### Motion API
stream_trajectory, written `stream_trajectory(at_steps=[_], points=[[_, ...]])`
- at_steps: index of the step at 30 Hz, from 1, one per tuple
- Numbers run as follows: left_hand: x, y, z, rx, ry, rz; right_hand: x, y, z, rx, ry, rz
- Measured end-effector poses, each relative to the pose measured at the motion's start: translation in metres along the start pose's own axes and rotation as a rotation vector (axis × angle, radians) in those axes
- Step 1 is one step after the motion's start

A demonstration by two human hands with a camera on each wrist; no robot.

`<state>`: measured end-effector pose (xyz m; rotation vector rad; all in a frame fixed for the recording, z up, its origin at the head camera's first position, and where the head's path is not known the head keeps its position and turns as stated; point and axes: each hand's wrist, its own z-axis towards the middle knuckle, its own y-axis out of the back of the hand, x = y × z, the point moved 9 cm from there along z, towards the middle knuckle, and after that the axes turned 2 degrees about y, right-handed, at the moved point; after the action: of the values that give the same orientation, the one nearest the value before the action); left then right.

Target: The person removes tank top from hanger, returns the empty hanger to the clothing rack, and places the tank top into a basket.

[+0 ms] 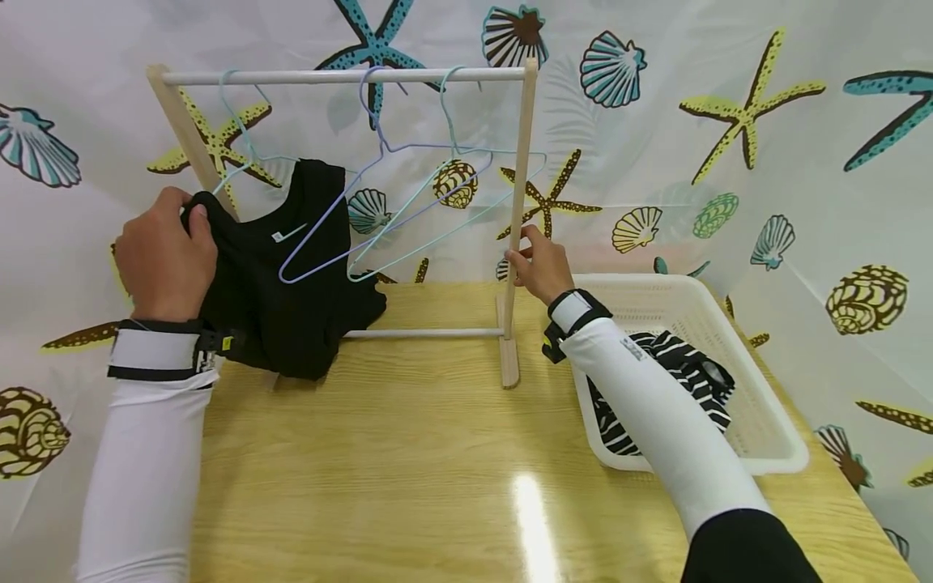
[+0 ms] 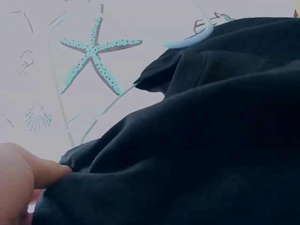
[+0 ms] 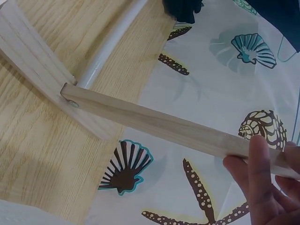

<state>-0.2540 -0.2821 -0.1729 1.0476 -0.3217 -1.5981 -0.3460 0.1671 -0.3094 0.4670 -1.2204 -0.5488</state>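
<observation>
A black shirt point(image 1: 291, 267) hangs from a mint hanger point(image 1: 250, 154) at the left end of a small wooden clothes rack point(image 1: 342, 77). My left hand point(image 1: 166, 251) pinches the shirt's left shoulder between thumb and fingers; in the left wrist view the dark cloth point(image 2: 187, 140) spreads away from the thumb. At the other end, my right hand point(image 1: 541, 265) grips the rack's right wooden post point(image 3: 159, 124), fingers on both sides of it. A purple hanger point(image 1: 382, 154) and a second mint hanger point(image 1: 453, 129) hang bare on the bar between the hands.
Right of the rack, a white plastic basket point(image 1: 773, 437) holds black-and-white striped cloth point(image 1: 685, 372), partly behind my right forearm. The rack stands on a light wooden table point(image 1: 379, 470). Behind it hangs a white curtain point(image 1: 656, 162) printed with shells and starfish.
</observation>
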Motion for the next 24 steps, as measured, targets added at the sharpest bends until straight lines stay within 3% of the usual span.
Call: stream_trajectory(at_steps=[8,13,24], points=[[0.000,0.004,0.004,-0.059,0.033,-0.030,-0.002,0.001,0.007,-0.001,0.003,0.024],[0.001,0.018,0.005,-0.098,0.062,-0.030,0.002,-0.002,0.011,0.014,0.016,0.045],[0.001,0.033,0.007,-0.176,0.041,-0.090,-0.001,-0.001,0.014,0.029,0.042,0.002]])
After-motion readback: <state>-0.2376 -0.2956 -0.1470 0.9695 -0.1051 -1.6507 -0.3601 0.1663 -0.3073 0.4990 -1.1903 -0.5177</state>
